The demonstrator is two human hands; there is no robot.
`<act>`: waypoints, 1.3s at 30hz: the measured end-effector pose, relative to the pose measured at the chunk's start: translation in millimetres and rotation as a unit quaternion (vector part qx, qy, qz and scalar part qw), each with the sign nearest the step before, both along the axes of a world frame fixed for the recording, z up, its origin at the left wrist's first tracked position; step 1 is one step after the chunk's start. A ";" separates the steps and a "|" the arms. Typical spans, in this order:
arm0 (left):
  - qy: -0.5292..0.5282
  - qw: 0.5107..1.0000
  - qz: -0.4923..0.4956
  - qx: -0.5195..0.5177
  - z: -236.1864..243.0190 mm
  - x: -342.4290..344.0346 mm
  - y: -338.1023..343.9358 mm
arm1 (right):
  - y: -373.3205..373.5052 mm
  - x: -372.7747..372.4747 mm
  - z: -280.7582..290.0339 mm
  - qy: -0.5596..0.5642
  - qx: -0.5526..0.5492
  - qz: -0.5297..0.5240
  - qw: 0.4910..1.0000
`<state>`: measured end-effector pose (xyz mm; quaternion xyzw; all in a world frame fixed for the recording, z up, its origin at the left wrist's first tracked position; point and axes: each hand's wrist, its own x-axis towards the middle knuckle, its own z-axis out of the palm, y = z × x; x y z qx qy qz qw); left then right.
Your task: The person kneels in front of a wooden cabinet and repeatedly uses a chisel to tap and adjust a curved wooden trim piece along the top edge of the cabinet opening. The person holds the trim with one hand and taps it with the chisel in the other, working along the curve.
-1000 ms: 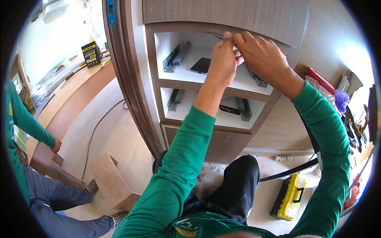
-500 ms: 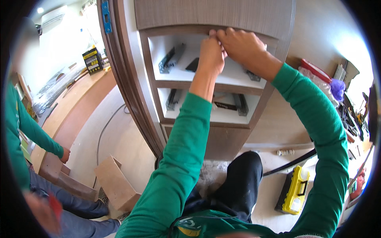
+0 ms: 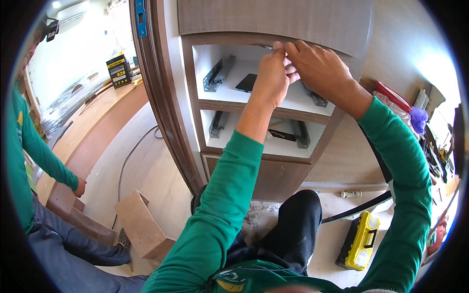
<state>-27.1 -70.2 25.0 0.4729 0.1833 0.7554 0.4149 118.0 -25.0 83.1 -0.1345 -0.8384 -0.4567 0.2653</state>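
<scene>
Both hands meet in front of the upper opening of a brown wood-grain cabinet (image 3: 259, 110), just below its top rail. My left hand (image 3: 274, 73) is closed, its fingertips pressed together beside the right hand's. Curled over from the other side, my right hand (image 3: 322, 66) has its fingers bent and closed too. A thin sliver shows by the left fingertips, too small to name; what lies between the fingers is hidden. Inside the upper opening are a metal drawer slide (image 3: 218, 74) and a flat dark piece (image 3: 246, 82). Below, another drawer slide (image 3: 301, 134) lines the lower opening.
A dark door frame (image 3: 163, 88) stands left of the cabinet. A co-worker in a green sleeve (image 3: 51, 163) is at far left, near a wooden box (image 3: 141, 224) on the floor. A yellow and black toolbox (image 3: 362, 240) lies at right. Tools (image 3: 439, 151) clutter the far right.
Both hands have come down slightly from the cabinet's top rail, still together. The whole view has shifted a little, and the co-worker's head has turned or moved.
</scene>
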 end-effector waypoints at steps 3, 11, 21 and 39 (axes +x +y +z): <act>0.016 1.000 0.012 -0.009 -1.8 -3.3 0.1 | -2.4 -1.8 2.7 -0.010 0.000 -0.007 1.000; -0.044 0.999 0.011 -0.020 0.7 3.2 -0.1 | -5.4 -1.4 12.8 -0.037 -0.004 -0.006 0.999; -0.090 0.995 -0.002 0.041 -2.5 9.2 6.4 | 0.1 -9.3 1.1 0.000 0.000 -0.008 1.000; -0.086 0.995 -0.001 -0.054 5.2 8.8 6.8 | 18.7 -0.5 -1.5 0.015 0.022 0.040 0.999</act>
